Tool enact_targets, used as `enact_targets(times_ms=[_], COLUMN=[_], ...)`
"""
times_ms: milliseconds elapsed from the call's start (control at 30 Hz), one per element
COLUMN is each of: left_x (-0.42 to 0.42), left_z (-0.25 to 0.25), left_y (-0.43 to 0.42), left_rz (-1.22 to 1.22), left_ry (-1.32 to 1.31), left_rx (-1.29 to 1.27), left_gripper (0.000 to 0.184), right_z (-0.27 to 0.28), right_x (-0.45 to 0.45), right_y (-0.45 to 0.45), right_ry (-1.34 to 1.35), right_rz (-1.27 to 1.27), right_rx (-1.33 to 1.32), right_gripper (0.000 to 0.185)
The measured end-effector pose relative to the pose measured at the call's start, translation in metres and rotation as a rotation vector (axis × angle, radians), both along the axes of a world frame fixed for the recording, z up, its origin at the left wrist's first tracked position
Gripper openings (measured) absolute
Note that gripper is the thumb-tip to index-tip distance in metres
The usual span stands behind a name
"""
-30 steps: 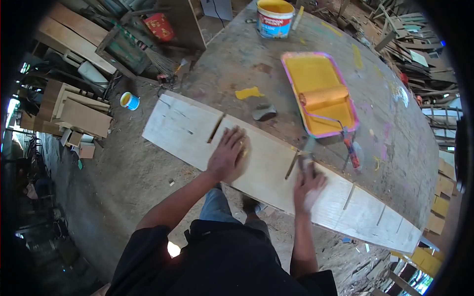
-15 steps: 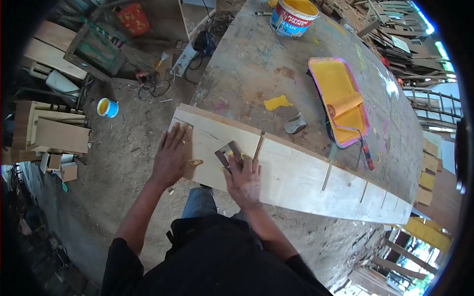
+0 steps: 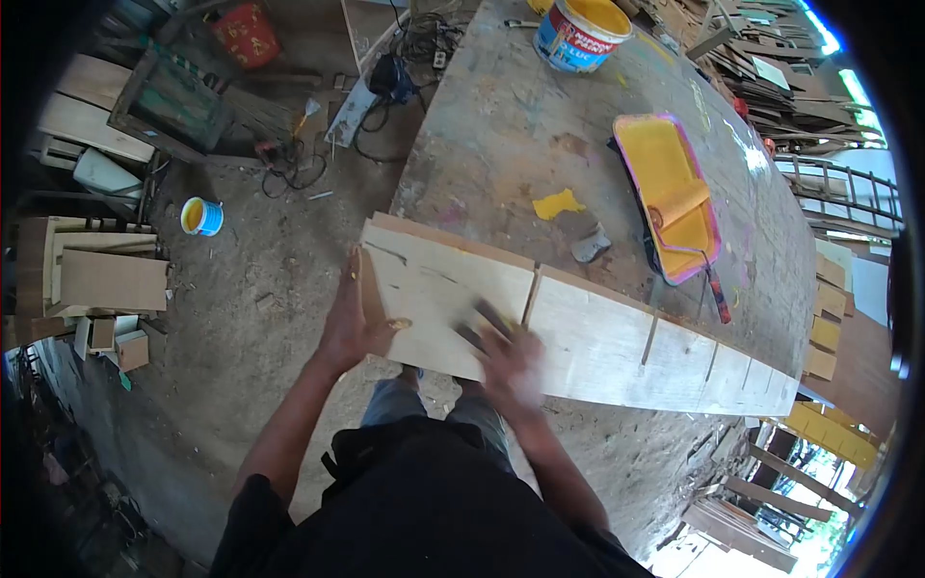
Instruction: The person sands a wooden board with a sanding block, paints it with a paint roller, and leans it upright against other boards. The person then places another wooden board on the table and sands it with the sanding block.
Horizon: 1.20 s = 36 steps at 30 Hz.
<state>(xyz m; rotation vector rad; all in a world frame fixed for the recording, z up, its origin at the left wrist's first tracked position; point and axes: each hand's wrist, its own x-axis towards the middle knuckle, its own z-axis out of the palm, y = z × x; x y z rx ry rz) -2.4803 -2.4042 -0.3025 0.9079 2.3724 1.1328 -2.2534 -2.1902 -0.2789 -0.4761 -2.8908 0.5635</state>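
Observation:
A long pale wooden board (image 3: 602,318) with dark slots across it lies along the near edge of the worktable. My left hand (image 3: 349,313) is closed on the board's left end, fingers along the end edge. Over the board's face, left of the first slot, is my right hand (image 3: 515,371), smeared by motion. Under its fingers is a dark brown piece (image 3: 482,323) that looks like folded sandpaper; its far part sticks out past the fingertips. A brown knot mark (image 3: 398,324) shows near my left hand.
The stained worktable (image 3: 482,144) carries a paint tray (image 3: 665,154) with a roller (image 3: 679,204), a paint bucket (image 3: 581,39), a yellow paint patch (image 3: 557,203) and a curled grey scrap (image 3: 591,243). A small paint pot (image 3: 202,218) and cables (image 3: 289,175) are on the floor.
My right hand has moved right and slightly down with the dark brown piece. My left hand has shifted from lying on the board's face to its end edge. The view has shifted slightly.

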Motion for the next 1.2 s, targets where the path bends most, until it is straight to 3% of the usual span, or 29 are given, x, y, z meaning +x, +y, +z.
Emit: enact_targets(times_ms=[67,133,300,400,500,567,700,767,800,867,933,1067,1100,1133,1200], left_x=[-0.002,0.0,0.006,-0.004,0.0,0.0,0.002,-0.004,-0.005,-0.009,-0.013,-0.02,-0.025,-0.031,-0.032], left_z=[-0.014,-0.019,-0.008,-0.008,-0.013,-0.014,-0.012,-0.012,-0.013,-0.023,-0.036,-0.036,-0.024,-0.016,-0.028], left_y=[-0.005,-0.009,-0.006,-0.005,-0.004,-0.005,-0.011,-0.013,-0.015,-0.019,-0.023,-0.032,-0.033,-0.036,-0.041], left_rz=[-0.043,-0.037,-0.039,-0.041,-0.012,0.01,-0.004,0.045,0.058,0.105,0.136,0.156,0.174,0.183,0.188], left_ry=[0.021,0.034,-0.014,-0.007,0.008,-0.003,-0.039,-0.188,-0.176,-0.425,-0.437,-0.592,-0.768,-0.935,-1.0], left_rx=[-0.041,-0.035,-0.009,-0.02,0.008,0.012,0.048,0.121,0.124,0.358,0.389,0.408,0.428,0.452,0.524], left_gripper=[0.128,0.127,0.124,0.122,0.117,0.109,0.096,0.083,0.083,0.071,0.065,0.059,0.056,0.054,0.05], right_z=[0.049,0.012,-0.003,-0.002,0.005,0.003,-0.013,0.002,-0.004,-0.009,0.01,-0.013,-0.006,-0.008,-0.014], right_x=[0.043,0.101,-0.069,-0.075,0.013,0.019,-0.087,-0.124,-0.107,-0.042,-0.009,-0.138,-0.171,-0.168,-0.141], right_y=[0.019,0.029,0.038,0.036,-0.008,-0.016,0.02,0.022,0.013,-0.028,-0.057,-0.022,-0.02,-0.025,-0.034], right_ry=[-0.095,-0.053,0.107,0.123,-0.002,0.002,0.046,0.136,0.094,0.046,-0.031,0.081,0.135,0.14,0.1], right_rz=[-0.009,-0.216,-0.119,-0.088,-0.036,-0.029,-0.012,-0.055,-0.034,0.039,0.165,0.165,0.169,0.184,0.221], right_rx=[0.067,0.101,0.119,0.168,0.057,0.094,0.182,0.157,0.151,0.126,0.116,0.123,0.096,0.092,0.122], right_gripper=[0.047,0.047,0.048,0.045,0.042,0.042,0.045,0.044,0.043,0.039,0.036,0.04,0.04,0.04,0.039])
